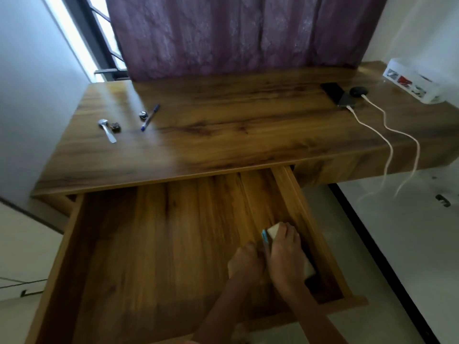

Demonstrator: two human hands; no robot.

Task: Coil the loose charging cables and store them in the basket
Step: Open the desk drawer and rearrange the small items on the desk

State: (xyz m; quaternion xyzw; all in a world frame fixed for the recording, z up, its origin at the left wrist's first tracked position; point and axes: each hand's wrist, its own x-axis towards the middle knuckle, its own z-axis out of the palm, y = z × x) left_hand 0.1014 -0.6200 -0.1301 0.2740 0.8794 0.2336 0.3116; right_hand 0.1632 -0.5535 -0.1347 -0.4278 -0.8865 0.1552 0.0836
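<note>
two white charging cables (pixel 385 123) trail off the table's (pixel 223 135) right edge, plugged into a phone (pixel 335 93) and a black round device (pixel 359 91), near the white basket (pixel 433 98). in the open drawer (pixel 149 244) the right hand (pixel 285 256) curls over a beige box (pixel 273 230); the left hand (pixel 244 260) is beside it, its grip too blurred to tell.

A home bedroom: wooden desk (pixel 223 120) with open drawer (pixel 149 244), purple curtain (pixel 236 33) over the window.

The right hand (pixel 284 256) hides most of a pale box (pixel 274 231); the cables (pixel 391 155) blur below the desk (pixel 223 135).
</note>
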